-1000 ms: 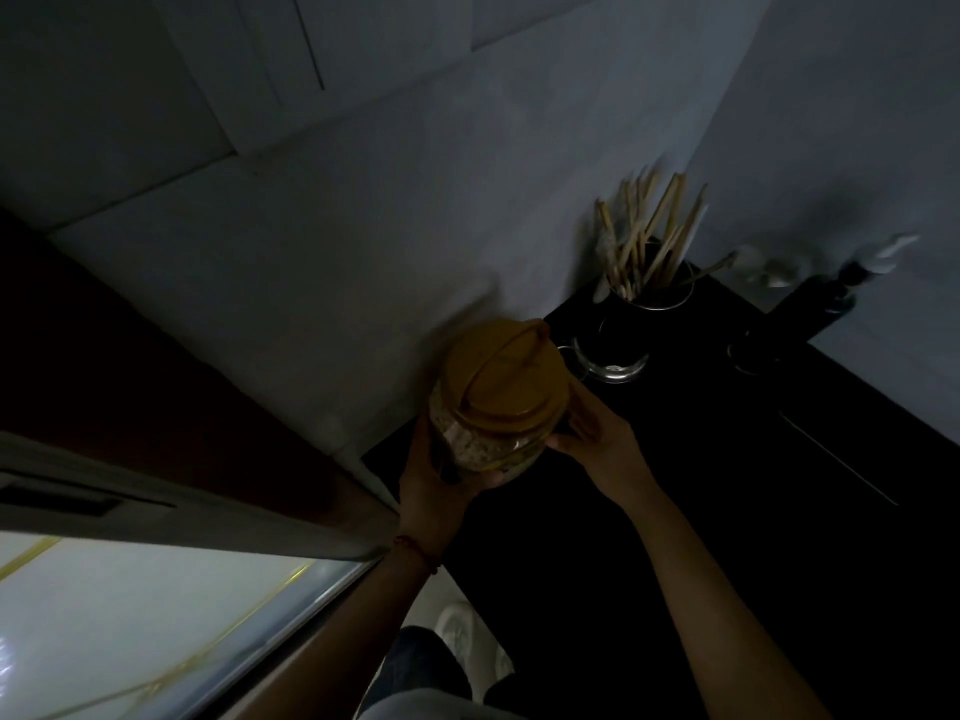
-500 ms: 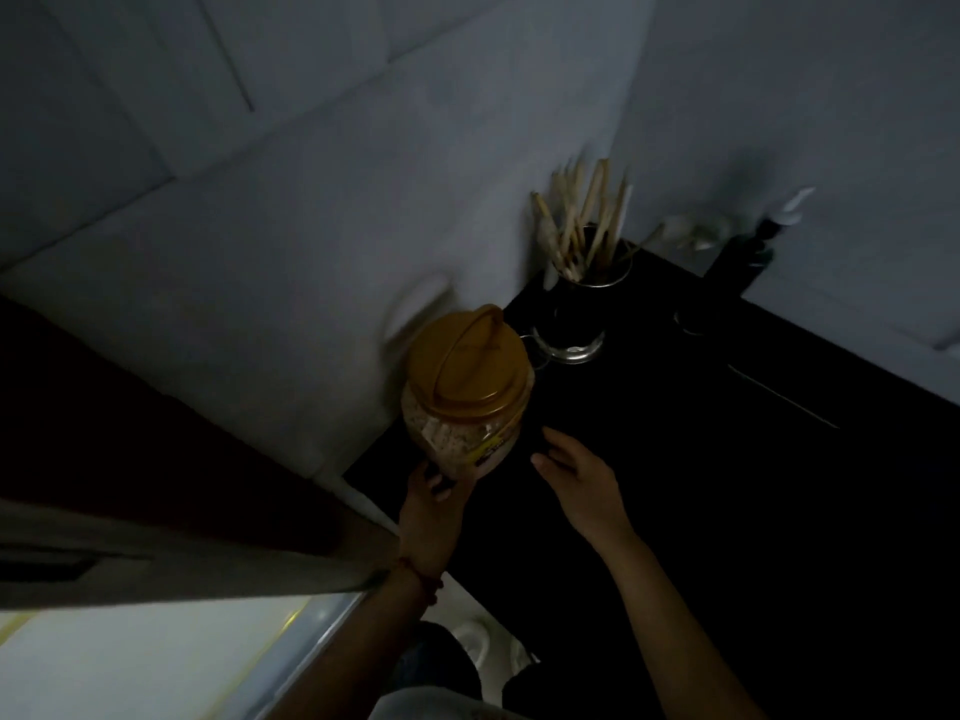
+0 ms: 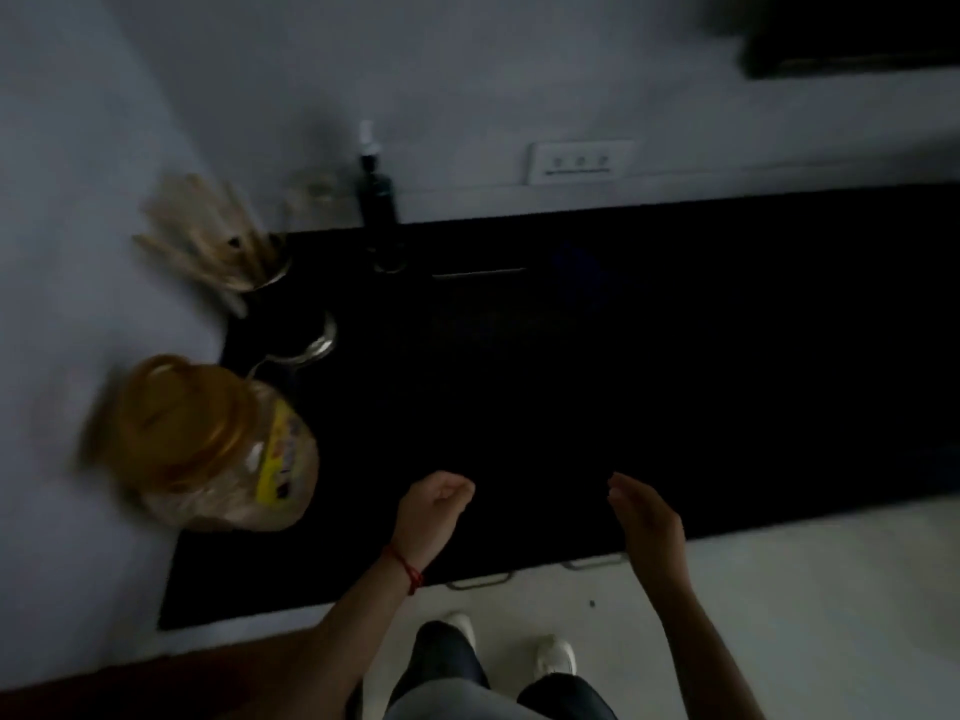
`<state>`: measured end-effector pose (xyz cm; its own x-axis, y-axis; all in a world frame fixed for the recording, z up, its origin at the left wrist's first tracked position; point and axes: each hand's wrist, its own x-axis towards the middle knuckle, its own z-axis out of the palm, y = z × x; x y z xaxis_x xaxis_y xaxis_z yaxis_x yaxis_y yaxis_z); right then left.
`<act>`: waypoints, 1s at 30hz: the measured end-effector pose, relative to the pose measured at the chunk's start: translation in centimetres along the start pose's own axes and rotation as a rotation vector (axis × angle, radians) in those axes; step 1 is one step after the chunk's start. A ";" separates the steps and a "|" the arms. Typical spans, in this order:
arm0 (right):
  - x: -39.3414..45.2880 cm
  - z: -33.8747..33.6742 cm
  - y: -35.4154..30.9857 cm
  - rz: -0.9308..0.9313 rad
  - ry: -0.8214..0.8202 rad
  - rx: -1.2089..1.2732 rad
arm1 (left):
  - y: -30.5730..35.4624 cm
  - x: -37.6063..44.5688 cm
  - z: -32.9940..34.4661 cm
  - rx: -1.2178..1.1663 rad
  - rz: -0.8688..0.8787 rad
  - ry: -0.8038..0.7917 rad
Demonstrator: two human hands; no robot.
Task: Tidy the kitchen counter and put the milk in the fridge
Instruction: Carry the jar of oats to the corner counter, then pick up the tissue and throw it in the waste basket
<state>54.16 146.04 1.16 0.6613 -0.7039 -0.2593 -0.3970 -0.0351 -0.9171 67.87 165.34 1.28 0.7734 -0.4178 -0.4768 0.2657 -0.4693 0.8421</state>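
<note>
Jar: a clear plastic jar (image 3: 228, 459) with an amber lid and a yellow label stands at the left edge of the black counter (image 3: 571, 407), in the lower left of the frame, close against the pale wall (image 3: 78, 252); it is blurred, with pale contents showing through the side.
Left hand: the left hand (image 3: 434, 511) hovers lower centre, right of the jar and apart from it, fingers loosely curled inward, holding nothing; a red cord (image 3: 405, 569) circles the wrist.
Right hand: the right hand (image 3: 644, 517) hovers lower centre-right, fingers extended and slightly bent, palm turned toward the other hand, empty.
Open room: the wide middle and right of the counter look bare and dark; whether anything lies there cannot be told.
Front edge: the counter's front edge runs from lower left to mid right, with two metal handles (image 3: 535, 574) just below it.
Back corner: a cup of wooden utensils (image 3: 218, 252) sits upper left; a glass vessel (image 3: 306, 345) stands between it and the jar.
Back edge: a dark pump bottle (image 3: 377, 194) stands against the rear wall, upper centre; a white socket plate (image 3: 580, 162) is on the wall to its right.
Floor: a pale floor (image 3: 779, 589) fills the lower right; two light shoes (image 3: 556, 654) and dark trouser legs show at the bottom centre.
Light: dim, with motion blur.
</note>
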 end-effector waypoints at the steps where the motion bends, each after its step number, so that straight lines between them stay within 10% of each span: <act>1: -0.8 -1.9 1.2 0.040 0.067 0.036 | 0.7 0.1 1.5 0.025 0.018 -0.038; 20: -30.6 -33.2 27.0 0.771 0.882 0.508 | -1.8 -14.4 43.5 0.628 -0.033 -0.806; 30: -30.3 -45.0 31.8 0.842 1.003 0.628 | -0.5 -12.9 56.4 0.755 -0.095 -0.778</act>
<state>-7.12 134.32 -6.49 -0.4412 -0.5584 -0.7025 0.0777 0.7561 -0.6498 25.30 127.09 -7.14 0.1211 -0.6078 -0.7848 -0.3223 -0.7718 0.5481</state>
